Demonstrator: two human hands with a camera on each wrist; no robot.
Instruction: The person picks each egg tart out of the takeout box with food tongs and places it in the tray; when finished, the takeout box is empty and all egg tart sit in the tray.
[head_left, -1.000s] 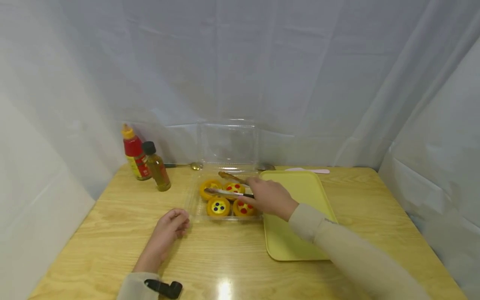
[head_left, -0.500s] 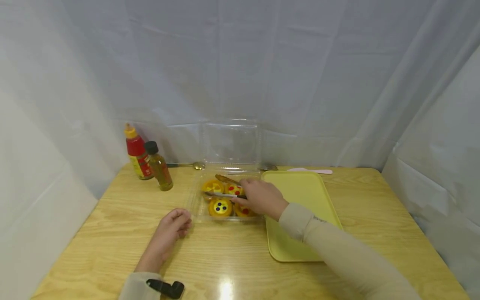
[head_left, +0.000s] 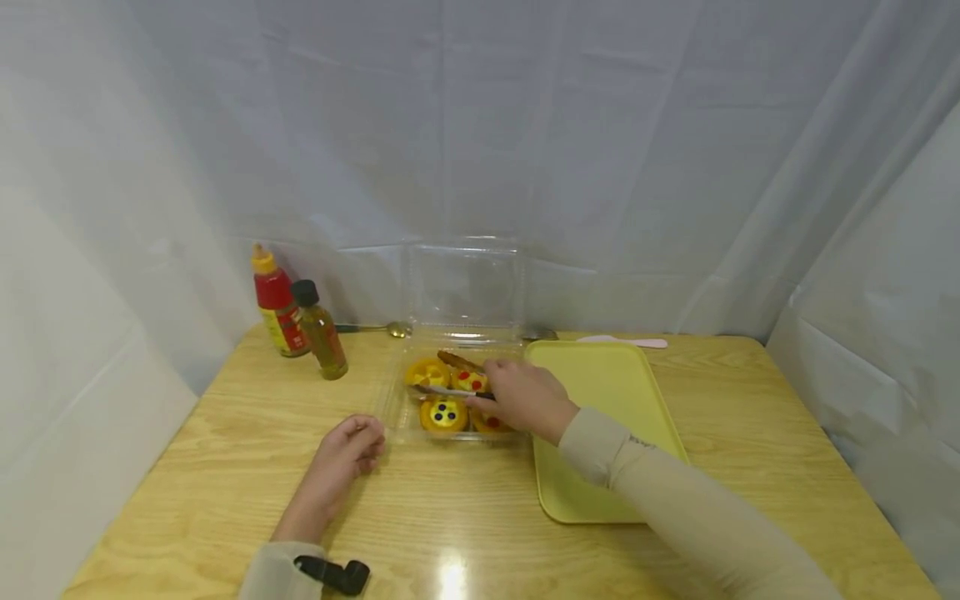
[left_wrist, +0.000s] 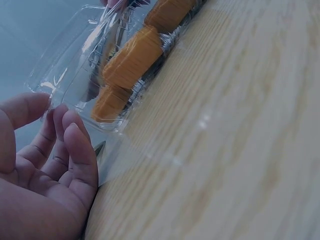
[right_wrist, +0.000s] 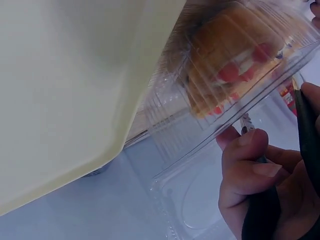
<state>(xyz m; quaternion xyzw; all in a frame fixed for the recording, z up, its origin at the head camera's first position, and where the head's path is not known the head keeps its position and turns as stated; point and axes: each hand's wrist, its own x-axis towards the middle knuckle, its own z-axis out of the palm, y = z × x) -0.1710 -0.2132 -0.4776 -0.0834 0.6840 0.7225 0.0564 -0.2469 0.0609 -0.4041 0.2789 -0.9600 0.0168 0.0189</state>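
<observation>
In the head view we see the box (head_left: 450, 437) on the table (head_left: 420, 533), its lid (head_left: 468, 290) raised behind it and four tarts (head_left: 442, 416) inside. Our right hand (head_left: 525, 396) grips the tongs (head_left: 453, 392), whose tips are parted above the back pair, a red-dotted tart showing between them; we cannot tell whether they touch any. Our left hand (head_left: 345, 454) is at the box's front left corner. Left of the box stand the ketchup (head_left: 273, 291) and the oil (head_left: 323, 342); to its right lies the tray (head_left: 592, 492). In the left wrist view our left thumb and fingertips pinch the box's rim, the remaining fingers curled, with the tarts' orange sides beyond. In the right wrist view our right fingers wrap the tongs' dark handles, held apart, close beside the box's wall.
</observation>
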